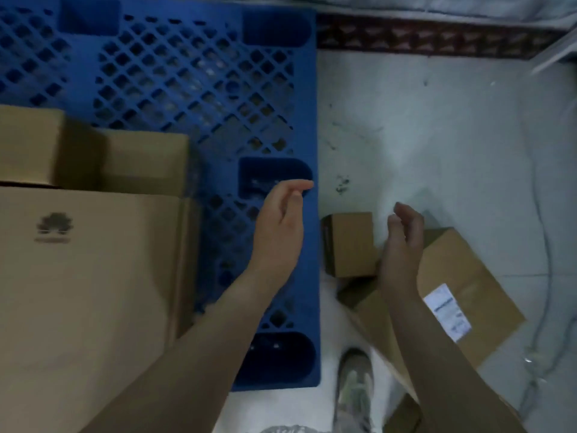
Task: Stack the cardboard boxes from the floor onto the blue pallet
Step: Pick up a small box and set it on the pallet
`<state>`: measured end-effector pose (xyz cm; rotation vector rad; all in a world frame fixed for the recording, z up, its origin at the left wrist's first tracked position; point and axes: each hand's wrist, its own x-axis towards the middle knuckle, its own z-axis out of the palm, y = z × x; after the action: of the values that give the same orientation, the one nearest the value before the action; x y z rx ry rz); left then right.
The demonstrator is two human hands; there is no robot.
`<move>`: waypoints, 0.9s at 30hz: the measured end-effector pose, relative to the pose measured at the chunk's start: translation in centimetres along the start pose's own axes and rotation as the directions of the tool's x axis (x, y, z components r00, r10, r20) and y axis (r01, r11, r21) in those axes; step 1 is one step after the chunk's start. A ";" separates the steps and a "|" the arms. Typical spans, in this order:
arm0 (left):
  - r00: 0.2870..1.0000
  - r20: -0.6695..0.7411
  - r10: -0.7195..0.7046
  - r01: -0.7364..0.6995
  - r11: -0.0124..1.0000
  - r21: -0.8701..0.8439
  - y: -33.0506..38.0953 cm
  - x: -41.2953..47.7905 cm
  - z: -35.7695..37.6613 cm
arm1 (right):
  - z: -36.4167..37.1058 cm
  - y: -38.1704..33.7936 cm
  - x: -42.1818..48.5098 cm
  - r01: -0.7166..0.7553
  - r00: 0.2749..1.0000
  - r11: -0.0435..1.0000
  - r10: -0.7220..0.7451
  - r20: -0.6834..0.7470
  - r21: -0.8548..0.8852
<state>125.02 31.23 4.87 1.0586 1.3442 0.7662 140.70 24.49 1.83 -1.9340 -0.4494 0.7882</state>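
The blue pallet (199, 76) fills the upper left. On its left part stand a large cardboard box with a dark logo (87, 292), a box behind it (146, 160) and a taller box at the far left (29, 142). On the floor to the right lie a small cardboard box (349, 245) and a larger flat box with a white label (462, 295). My left hand (281, 223) hovers over the pallet's right edge, fingers loosely curled, holding nothing. My right hand (402, 242) hangs just right of the small box, above the labelled box, fingers apart and empty.
Pale, scuffed floor (437, 135) lies right of the pallet. A patterned dark border (437, 35) runs along the far wall. My shoe (354, 389) stands near the pallet's front right corner. Another cardboard piece (402, 414) shows at the bottom edge.
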 end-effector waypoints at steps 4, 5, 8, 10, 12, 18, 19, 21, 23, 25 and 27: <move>0.989 -0.006 -0.149 0.149 0.989 0.005 -6.8 0.9 10.1 | -2.8 5.4 5.7 -0.061 0.995 0.997 0.064 0.074 -0.039; 0.982 -0.013 -0.187 0.188 0.982 0.013 -8.9 1.3 12.2 | -2.9 6.8 6.9 -0.079 0.992 0.995 0.084 0.095 -0.053; 0.944 -0.029 -0.327 0.328 0.944 0.040 -15.0 2.9 16.3 | -2.2 11.0 10.2 -0.113 0.980 0.989 0.126 0.153 -0.092; 0.913 -0.042 -0.406 0.408 0.909 0.084 -18.4 3.9 17.5 | -1.7 13.6 12.2 -0.130 0.975 0.986 0.146 0.166 -0.107; 0.888 -0.046 -0.458 0.460 0.883 0.094 -21.2 4.6 18.0 | -1.2 16.3 14.0 -0.145 0.973 0.979 0.168 0.158 -0.146; 0.776 -0.039 -0.630 0.631 0.776 0.022 -24.9 5.4 19.0 | -0.3 21.5 15.7 -0.363 0.870 0.878 0.439 0.224 -0.313; 0.773 -0.036 -0.633 0.634 0.773 0.018 -24.7 5.4 19.2 | -0.3 21.7 15.5 -0.391 0.849 0.873 0.464 0.251 -0.291; 0.791 -0.050 -0.609 0.611 0.791 0.026 -23.8 5.5 19.4 | -0.5 21.4 15.1 -0.414 0.834 0.873 0.477 0.276 -0.258; 0.823 -0.062 -0.564 0.567 0.823 0.031 -22.3 5.8 19.4 | -0.9 20.1 14.7 -0.384 0.858 0.896 0.436 0.270 -0.225; 0.862 -0.066 -0.502 0.506 0.860 0.073 -20.3 6.0 19.2 | -1.3 17.8 14.6 -0.334 0.893 0.926 0.370 0.255 -0.173; 0.904 -0.055 -0.423 0.427 0.898 0.104 -17.8 5.8 18.7 | -1.9 14.9 14.3 -0.263 0.921 0.953 0.295 0.255 -0.151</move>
<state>141.65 27.00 -15.25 0.7973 1.5909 0.3823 152.06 24.98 -15.49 -2.0286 -0.3941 1.2523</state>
